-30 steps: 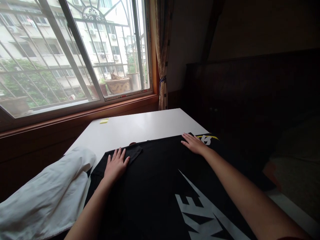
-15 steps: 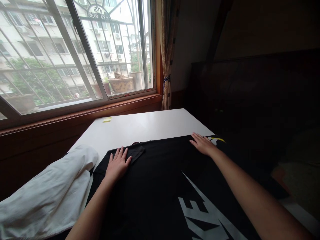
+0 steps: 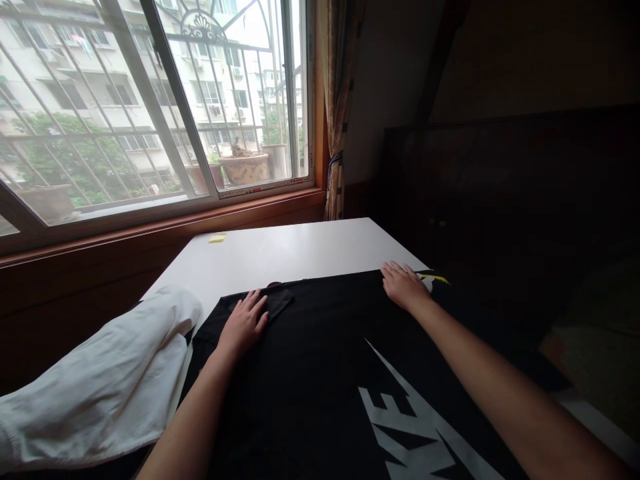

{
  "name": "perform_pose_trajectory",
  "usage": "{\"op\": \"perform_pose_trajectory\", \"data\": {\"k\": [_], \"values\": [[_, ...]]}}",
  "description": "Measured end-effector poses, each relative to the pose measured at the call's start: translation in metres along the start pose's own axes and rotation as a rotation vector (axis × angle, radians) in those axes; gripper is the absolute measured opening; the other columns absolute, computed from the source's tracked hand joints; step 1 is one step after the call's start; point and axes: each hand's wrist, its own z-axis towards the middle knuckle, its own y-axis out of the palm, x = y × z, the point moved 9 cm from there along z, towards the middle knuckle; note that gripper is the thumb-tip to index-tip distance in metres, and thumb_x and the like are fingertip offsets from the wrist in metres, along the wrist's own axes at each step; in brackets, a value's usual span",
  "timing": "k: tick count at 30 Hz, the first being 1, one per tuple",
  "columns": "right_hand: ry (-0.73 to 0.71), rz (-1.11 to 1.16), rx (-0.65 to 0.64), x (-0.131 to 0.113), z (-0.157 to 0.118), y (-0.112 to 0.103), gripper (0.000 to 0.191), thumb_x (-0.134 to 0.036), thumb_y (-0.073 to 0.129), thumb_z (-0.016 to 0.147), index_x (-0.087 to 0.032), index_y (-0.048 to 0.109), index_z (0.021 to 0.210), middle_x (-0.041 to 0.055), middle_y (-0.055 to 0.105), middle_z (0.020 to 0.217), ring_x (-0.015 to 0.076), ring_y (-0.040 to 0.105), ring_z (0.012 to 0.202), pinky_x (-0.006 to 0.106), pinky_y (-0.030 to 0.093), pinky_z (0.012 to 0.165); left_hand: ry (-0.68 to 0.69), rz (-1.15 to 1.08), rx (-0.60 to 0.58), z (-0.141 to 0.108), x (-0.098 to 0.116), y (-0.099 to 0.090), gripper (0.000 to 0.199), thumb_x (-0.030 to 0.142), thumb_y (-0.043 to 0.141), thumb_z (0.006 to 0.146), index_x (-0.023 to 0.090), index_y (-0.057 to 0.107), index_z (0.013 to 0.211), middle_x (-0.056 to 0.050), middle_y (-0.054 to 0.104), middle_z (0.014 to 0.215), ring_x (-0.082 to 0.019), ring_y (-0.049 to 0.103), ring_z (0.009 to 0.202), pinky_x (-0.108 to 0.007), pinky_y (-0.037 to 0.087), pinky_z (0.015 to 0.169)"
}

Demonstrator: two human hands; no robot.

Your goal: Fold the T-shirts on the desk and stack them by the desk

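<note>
A black shirt [image 3: 320, 333] with large grey lettering and a pointed grey shape lies spread over the near part of the white table. My left hand [image 3: 245, 323] rests flat on its upper left part, beside a folded black flap, fingers apart. At the shirt's far right edge lies my right hand [image 3: 404, 287], palm down, with its fingertips at the border between cloth and tabletop. Neither hand has cloth gripped in it. Just right of my right hand, a yellow strip [image 3: 436, 277] and a bit of white material show.
White cloth [image 3: 115, 373] lies bunched at the left. The white table [image 3: 300, 243] bears a yellow sticker [image 3: 217, 238] near its far left corner. Behind stand a barred window [image 3: 165, 100] and a tied curtain [image 3: 337, 120]. The right side is dark.
My left hand has shifted slightly right and up, its fingers closer together. The fingers of my right hand have drawn in a little at the shirt's edge. The view has moved slightly.
</note>
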Motion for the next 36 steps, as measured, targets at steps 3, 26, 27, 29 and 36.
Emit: {"op": "perform_pose_trajectory", "data": {"k": [3, 26, 27, 29, 36], "values": [[-0.071, 0.064, 0.038, -0.048, 0.003, -0.014, 0.054, -0.025, 0.032, 0.099, -0.01, 0.054, 0.146, 0.0146, 0.046, 0.157, 0.0274, 0.036, 0.149, 0.05, 0.025, 0.123, 0.158, -0.089, -0.057, -0.004, 0.01, 0.003, 0.049, 0.041, 0.042, 0.104, 0.025, 0.049, 0.151, -0.005, 0.038, 0.162, -0.027, 0.028, 0.153, -0.054, 0.025, 0.124], [-0.484, 0.543, -0.243, -0.321, 0.016, -0.029, 0.068, -0.059, 0.027, 0.104, -0.02, 0.036, 0.158, 0.0064, 0.027, 0.167, 0.0241, 0.02, 0.156, 0.047, 0.013, 0.127, -0.2, 0.076, -0.059, -0.008, -0.044, 0.01, 0.063, 0.053, 0.031, 0.104, 0.021, 0.036, 0.158, -0.007, 0.024, 0.168, -0.029, 0.022, 0.155, -0.057, 0.022, 0.123], [-0.47, 0.54, -0.248, -0.315, 0.018, -0.027, 0.068, -0.06, 0.026, 0.104, -0.021, 0.036, 0.159, 0.0064, 0.026, 0.167, 0.0244, 0.02, 0.156, 0.047, 0.013, 0.127, -0.213, 0.081, -0.069, -0.009, -0.046, 0.011, 0.063, 0.054, 0.03, 0.104, 0.022, 0.034, 0.159, -0.007, 0.022, 0.168, -0.029, 0.02, 0.156, -0.057, 0.021, 0.123], [-0.439, 0.528, -0.262, -0.301, 0.022, -0.022, 0.068, -0.059, 0.026, 0.104, -0.021, 0.034, 0.159, 0.0066, 0.024, 0.168, 0.0249, 0.019, 0.156, 0.047, 0.012, 0.126, -0.239, 0.091, -0.086, -0.009, -0.049, 0.012, 0.065, 0.055, 0.027, 0.104, 0.022, 0.032, 0.16, -0.007, 0.02, 0.169, -0.028, 0.018, 0.156, -0.056, 0.019, 0.123], [-0.33, 0.462, -0.288, -0.238, 0.028, -0.003, 0.069, -0.059, 0.026, 0.103, -0.023, 0.031, 0.161, 0.005, 0.021, 0.169, 0.023, 0.017, 0.156, 0.045, 0.011, 0.127, -0.299, 0.102, -0.119, -0.012, -0.055, 0.012, 0.07, 0.059, 0.023, 0.103, 0.021, 0.028, 0.161, -0.006, 0.016, 0.17, -0.028, 0.013, 0.157, -0.055, 0.017, 0.124]]}}
